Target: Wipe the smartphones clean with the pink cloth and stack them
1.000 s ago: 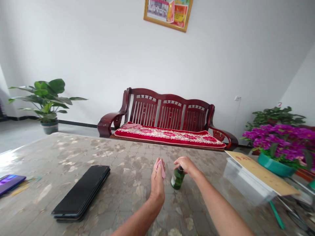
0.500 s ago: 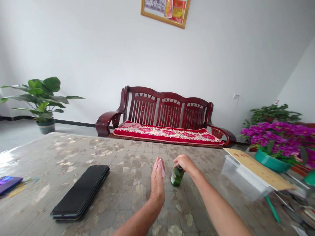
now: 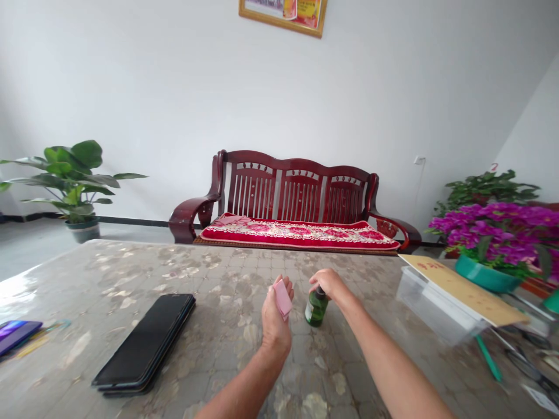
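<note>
My left hand [image 3: 276, 330] is closed on a small folded pink cloth [image 3: 283, 300], with the palm turned partly upward. Just to its right, a green bottle [image 3: 315, 311] with a dark top and a pale label stands upright on the table. Over the bottle's top my right hand [image 3: 331, 283] is curled, its fingers closed around the dark cap or pump. The fingers partly hide that top, so its exact form cannot be made out.
A patterned cover lies on the table [image 3: 218, 337]. Stacked black phones or tablets [image 3: 146, 343] lie left, a purple device [image 3: 17, 334] farther left. At right are a clear plastic box [image 3: 430, 305], a tan folder [image 3: 463, 288], a green pen [image 3: 488, 358] and purple flowers [image 3: 493, 233].
My left hand has rolled outward, so the flat face of the pink cloth shows more. My right hand stays on the bottle's top. The whole view has shifted slightly.
</note>
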Demonstrator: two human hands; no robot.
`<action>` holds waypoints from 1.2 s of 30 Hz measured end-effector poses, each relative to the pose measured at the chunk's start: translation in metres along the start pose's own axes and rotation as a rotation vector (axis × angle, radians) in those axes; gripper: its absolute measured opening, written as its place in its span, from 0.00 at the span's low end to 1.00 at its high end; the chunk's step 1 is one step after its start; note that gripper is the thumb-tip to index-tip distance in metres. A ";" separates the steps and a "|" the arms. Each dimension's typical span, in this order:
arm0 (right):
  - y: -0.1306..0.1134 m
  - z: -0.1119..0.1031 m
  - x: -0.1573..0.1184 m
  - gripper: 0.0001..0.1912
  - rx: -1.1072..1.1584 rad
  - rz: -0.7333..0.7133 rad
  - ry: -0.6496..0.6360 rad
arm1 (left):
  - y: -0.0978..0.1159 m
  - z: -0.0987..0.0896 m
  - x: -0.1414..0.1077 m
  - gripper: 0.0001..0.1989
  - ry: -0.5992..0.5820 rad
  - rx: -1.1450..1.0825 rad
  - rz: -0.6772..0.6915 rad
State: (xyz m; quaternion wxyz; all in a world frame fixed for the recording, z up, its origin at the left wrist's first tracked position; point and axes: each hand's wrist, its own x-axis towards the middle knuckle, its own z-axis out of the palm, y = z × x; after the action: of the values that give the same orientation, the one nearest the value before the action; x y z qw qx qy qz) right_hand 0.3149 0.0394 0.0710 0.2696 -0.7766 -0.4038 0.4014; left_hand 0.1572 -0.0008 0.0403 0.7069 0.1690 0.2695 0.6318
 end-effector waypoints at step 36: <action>0.124 -0.051 -0.024 0.15 0.302 -0.419 0.501 | 0.047 -0.069 0.001 0.13 -0.007 0.168 -0.237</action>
State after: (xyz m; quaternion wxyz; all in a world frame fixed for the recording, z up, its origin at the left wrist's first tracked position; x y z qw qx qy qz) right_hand 0.4001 -0.0510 0.0161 0.5481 -0.7029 -0.4118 0.1898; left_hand 0.0781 0.0003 0.0125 0.7607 0.1967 0.3372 0.5185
